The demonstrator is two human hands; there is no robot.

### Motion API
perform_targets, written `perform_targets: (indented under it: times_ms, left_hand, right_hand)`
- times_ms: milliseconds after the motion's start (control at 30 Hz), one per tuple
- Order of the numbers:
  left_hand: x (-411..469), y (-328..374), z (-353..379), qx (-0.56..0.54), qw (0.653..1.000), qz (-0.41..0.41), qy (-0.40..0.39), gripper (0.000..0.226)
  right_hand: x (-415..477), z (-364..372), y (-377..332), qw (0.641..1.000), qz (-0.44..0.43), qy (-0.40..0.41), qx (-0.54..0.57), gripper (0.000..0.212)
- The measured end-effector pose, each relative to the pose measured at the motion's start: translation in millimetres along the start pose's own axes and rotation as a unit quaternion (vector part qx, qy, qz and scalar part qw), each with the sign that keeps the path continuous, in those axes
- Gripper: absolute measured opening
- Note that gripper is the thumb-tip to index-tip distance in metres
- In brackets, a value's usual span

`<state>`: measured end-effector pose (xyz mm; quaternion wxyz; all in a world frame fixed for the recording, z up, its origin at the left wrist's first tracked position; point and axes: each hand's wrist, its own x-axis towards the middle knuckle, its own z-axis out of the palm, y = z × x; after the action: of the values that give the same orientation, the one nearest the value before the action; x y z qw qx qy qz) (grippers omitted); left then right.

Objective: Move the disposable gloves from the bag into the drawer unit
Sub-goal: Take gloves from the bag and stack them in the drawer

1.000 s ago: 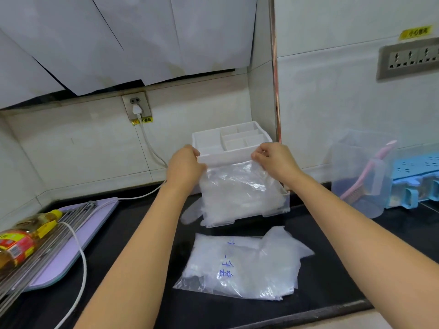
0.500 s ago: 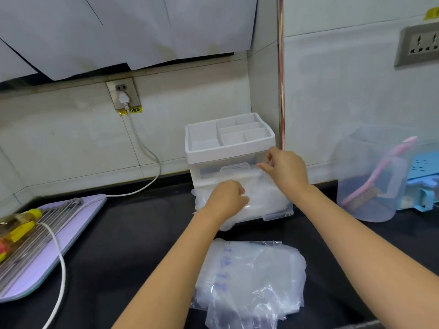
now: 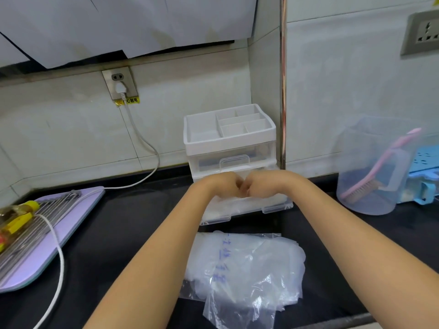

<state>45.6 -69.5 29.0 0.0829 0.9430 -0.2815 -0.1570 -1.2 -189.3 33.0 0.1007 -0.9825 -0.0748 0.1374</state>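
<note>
Pressing down into the pulled-out lower drawer (image 3: 275, 207) of the drawer unit (image 3: 228, 141), the left hand (image 3: 221, 186) and right hand (image 3: 263, 185) meet knuckle to knuckle over its middle. Their fingers are turned downward and hidden behind the backs of the hands. Whether they grip film or only push on it cannot be told; the frame is also blurred at that spot.

Location of the disposable gloves (image 3: 228, 205): a pale translucent wad lies in that drawer under and in front of the hands. The bag (image 3: 244, 269) lies flat on the black counter (image 3: 118, 233) just in front of the unit, and appears to hold more film.

Handling assessment: thin plastic film, judged very light, limp and slippery, and likely to spring back when released. It should be taken as a bunched stack, pinched through its full thickness near the cuffs, since loose sheets would slide apart. Tear risk is judged low, spillage over the drawer rim moderate.

Change noted: half a second earlier the left hand pressed the wad near the drawer front while the right was up at the drawer's rear right corner. Both have since come together at the centre, and the wad sits lower
</note>
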Motion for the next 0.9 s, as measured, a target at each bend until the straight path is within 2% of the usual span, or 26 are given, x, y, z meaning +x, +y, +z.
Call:
perform_targets:
  times_ms: [67,167,233,333,500,633,700,800,900]
  left_hand:
    - [3.1,-2.3,-7.0,0.086,0.995,-0.01,-0.052,0.035]
    - [3.7,-7.2,-14.5,0.237,0.965,-0.038,-0.105,0.063]
    - [2.1,-10.3,-18.5,0.297,0.946,-0.067,-0.116,0.067]
    - [-0.8,-11.5,-20.2,0.327,0.931,-0.106,-0.119,0.06]
    - [-1.7,-10.0,-17.0,0.321,0.933,-0.112,-0.116,0.051]
    - [-7.5,-9.3,-19.4,0.311,0.939,-0.095,-0.109,0.061]
    - [-11.1,-9.6,-20.5,0.282,0.95,-0.092,-0.098,0.064]
    - [-16.4,-13.9,-22.7,0.221,0.97,-0.079,-0.06,0.066]
    - [-30.9,-13.3,-25.8,0.11,0.991,-0.075,-0.013,0.067]
  right_hand:
    - [-3.1,-6.5,-0.6,0.999,0.004,-0.05,-0.021,0.046]
    - [-3.5,-12.3,2.1,0.992,0.013,-0.111,-0.06,0.058]
    - [-1.0,-12.5,1.1,0.99,0.024,-0.115,-0.077,0.06]
    - [4.9,-13.1,-0.8,0.989,0.046,-0.112,-0.083,0.06]
    - [5.6,-21.1,-5.4,0.987,0.075,-0.105,-0.093,0.066]
    - [3.0,-17.7,-1.5,0.992,0.069,-0.075,-0.073,0.055]
    - [-3.2,-17.8,2.6,0.997,0.054,-0.027,-0.048,0.047]
    - [-18.5,-21.5,11.1,0.997,0.021,0.05,0.046,0.038]
    - [-40.1,-23.6,14.4,0.985,-0.014,0.118,0.126,0.028]
